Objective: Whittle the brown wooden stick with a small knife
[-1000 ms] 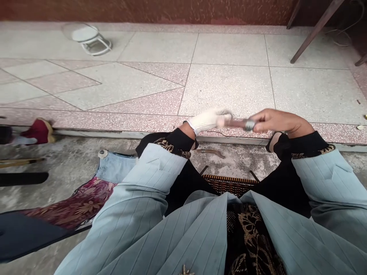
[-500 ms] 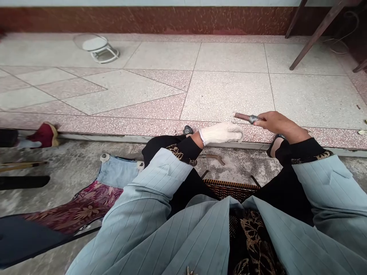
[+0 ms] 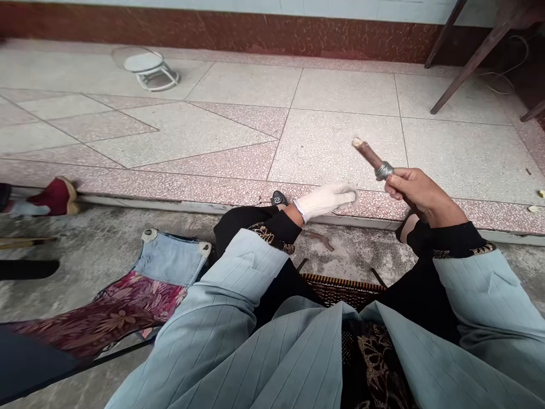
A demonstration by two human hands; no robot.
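Note:
My right hand [image 3: 419,190] is closed around a brown wooden stick [image 3: 369,154] with a coil of silvery wire [image 3: 384,170] wound about it. The stick's pale cut end points up and to the left, over the tiles. On my left hand [image 3: 327,200] is a white knitted glove. Its fingers are bent and pressed together above the step's edge; what they hold, if anything, I cannot make out. Below that hand a second, bent brown stick [image 3: 321,241] lies on the concrete, partly covered by my sleeve.
I sit on a woven seat [image 3: 340,289] facing a tiled step [image 3: 332,142]. A small white stool [image 3: 147,63] stands at the far left, and dark wooden legs [image 3: 470,65] rise at the right. Beside me is a chair with patterned cloth [image 3: 128,301]. Another person's red shoe [image 3: 55,196] shows at left.
My right hand has tilted the stick, so its free end is raised and turned more toward the far side. My gloved left hand has shifted slightly, its fingers still bent.

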